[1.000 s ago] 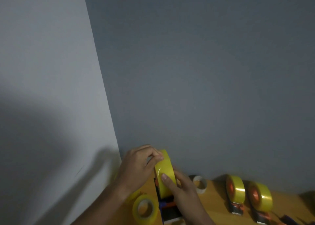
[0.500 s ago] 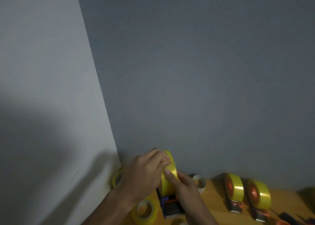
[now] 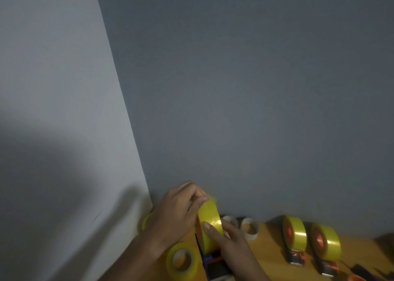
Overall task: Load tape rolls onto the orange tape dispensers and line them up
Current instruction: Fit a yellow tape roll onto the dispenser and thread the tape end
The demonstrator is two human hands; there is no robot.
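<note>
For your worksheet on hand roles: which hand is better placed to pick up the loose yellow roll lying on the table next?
Left, probably. The left hand pinches only the top of the mounted roll, and the loose roll lies just below its wrist. The right hand steadies the roll and dispenser.

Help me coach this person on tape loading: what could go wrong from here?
1. Both hands work the yellow roll at the dispenser; the left hand grips its top and the right hand steadies its side, so it might seat crooked.
2. A loose roll lies close under the left forearm and could get knocked.
3. The camera looks mostly at the wall, so the work sits at the frame's bottom edge and alignment is hard to check.
</note>
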